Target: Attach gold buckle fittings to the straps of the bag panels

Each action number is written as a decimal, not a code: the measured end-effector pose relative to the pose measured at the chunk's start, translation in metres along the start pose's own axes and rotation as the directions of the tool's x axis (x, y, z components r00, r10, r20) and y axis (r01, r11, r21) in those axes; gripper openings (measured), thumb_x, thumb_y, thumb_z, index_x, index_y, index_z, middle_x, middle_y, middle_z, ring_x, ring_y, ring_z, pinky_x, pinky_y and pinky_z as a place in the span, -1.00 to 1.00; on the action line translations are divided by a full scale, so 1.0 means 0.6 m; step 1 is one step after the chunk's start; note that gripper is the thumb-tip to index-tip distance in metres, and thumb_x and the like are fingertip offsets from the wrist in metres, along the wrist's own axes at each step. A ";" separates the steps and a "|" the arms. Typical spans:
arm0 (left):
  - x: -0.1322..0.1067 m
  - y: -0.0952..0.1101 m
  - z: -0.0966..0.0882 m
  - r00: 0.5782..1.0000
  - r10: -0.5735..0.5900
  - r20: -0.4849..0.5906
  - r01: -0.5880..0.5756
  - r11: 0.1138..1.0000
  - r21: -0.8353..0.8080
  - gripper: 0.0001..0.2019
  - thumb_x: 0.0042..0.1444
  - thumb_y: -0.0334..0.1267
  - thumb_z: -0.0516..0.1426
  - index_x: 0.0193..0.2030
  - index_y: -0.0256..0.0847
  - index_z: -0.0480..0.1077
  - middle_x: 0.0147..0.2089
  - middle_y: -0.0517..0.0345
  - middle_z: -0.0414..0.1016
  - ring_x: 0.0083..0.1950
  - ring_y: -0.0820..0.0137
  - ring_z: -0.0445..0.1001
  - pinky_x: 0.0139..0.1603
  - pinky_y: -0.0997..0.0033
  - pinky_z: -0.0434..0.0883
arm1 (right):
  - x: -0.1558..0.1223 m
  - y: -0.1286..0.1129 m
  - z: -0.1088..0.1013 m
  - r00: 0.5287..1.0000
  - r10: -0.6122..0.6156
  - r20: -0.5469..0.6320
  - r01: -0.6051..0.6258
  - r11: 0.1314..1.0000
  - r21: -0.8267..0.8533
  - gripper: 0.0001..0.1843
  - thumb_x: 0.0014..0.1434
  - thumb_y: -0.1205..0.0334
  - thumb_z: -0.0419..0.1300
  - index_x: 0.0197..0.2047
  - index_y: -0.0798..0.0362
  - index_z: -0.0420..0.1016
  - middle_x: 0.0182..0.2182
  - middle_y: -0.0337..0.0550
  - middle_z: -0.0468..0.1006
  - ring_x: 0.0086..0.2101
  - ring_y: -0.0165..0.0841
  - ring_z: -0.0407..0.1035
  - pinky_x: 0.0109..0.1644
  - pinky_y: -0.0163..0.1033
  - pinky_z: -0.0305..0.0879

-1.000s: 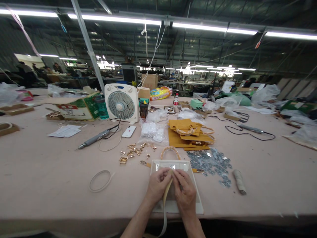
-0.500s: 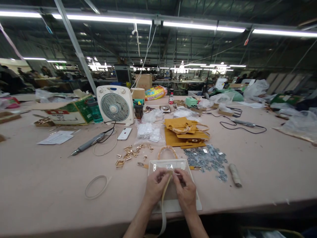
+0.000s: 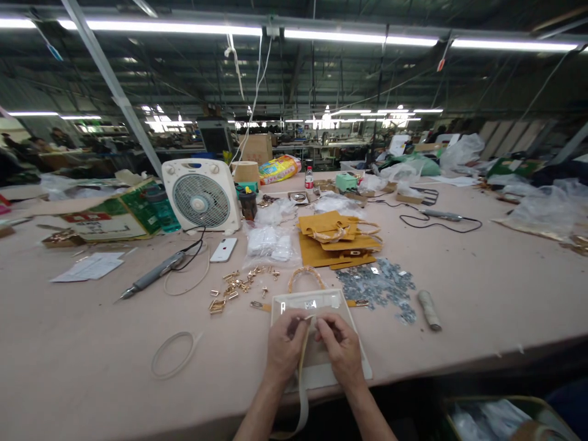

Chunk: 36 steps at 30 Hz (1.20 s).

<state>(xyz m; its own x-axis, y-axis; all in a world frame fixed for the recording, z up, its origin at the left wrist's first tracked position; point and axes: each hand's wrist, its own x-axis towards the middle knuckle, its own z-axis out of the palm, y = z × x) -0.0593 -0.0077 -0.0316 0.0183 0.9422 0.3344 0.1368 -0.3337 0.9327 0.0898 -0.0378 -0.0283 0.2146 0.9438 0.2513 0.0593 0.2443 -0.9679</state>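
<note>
At the near edge of the surface point(image 3: 220, 361), we should keep the strip point(image 3: 303, 395) untwisted, left hand point(image 3: 285, 346) pinching it, right hand point(image 3: 343, 352) unclear in grip.

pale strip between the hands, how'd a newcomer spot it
On the pinkish table lies a pale panel. Over it, between the left hand and right hand, is a pale strip. Unlike the coiled strip at left, this one dangles past the table's edge.

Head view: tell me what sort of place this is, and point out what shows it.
Probably a factory workshop, perhaps for bags: mustard-yellow bag pieces with handles lie stacked, gold-coloured fittings are scattered nearby, and long tube lights hang overhead.
</note>
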 end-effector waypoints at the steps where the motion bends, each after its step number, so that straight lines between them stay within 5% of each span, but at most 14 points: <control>1: -0.001 0.001 0.000 1.000 0.019 -0.003 -0.019 1.000 0.012 -0.86 0.30 -0.19 0.20 -0.11 -0.14 0.55 -0.15 0.10 0.65 -0.12 0.28 0.61 -0.03 0.34 0.53 | 0.001 -0.001 -0.002 0.999 0.035 0.030 -0.036 0.999 0.029 -0.65 0.34 -0.09 0.24 -0.22 0.03 0.59 -0.48 -0.20 0.55 -0.45 -0.32 0.46 -0.33 -0.28 0.41; 6: -0.003 0.005 0.001 0.995 0.095 0.007 -0.095 0.995 0.041 -0.88 0.32 -0.24 0.17 -0.11 -0.10 0.55 -0.11 0.11 0.64 -0.05 0.26 0.60 0.02 0.31 0.51 | 0.010 -0.009 -0.007 0.988 0.096 0.123 -0.112 0.985 0.128 -0.56 0.29 -0.17 0.27 -0.34 0.06 0.58 -0.52 -0.20 0.54 -0.51 -0.37 0.41 -0.41 -0.31 0.35; 36: -0.011 0.001 0.006 0.921 0.384 0.065 -0.388 0.896 0.215 -0.83 0.33 -0.44 0.12 -0.12 -0.10 0.50 -0.02 0.09 0.64 0.03 0.31 0.61 0.07 0.32 0.54 | 0.018 0.000 -0.021 0.965 0.174 0.198 -0.217 0.949 0.226 -0.59 0.23 -0.12 0.33 -0.39 0.09 0.58 -0.56 -0.22 0.54 -0.57 -0.43 0.35 -0.43 -0.34 0.26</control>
<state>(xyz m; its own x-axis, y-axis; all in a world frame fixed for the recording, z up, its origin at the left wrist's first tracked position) -0.0557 -0.0142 -0.0336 0.1339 0.7419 0.6570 0.3283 -0.6588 0.6769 0.1046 -0.0306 -0.0254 0.0247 0.9970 0.0735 -0.2110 0.0770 -0.9744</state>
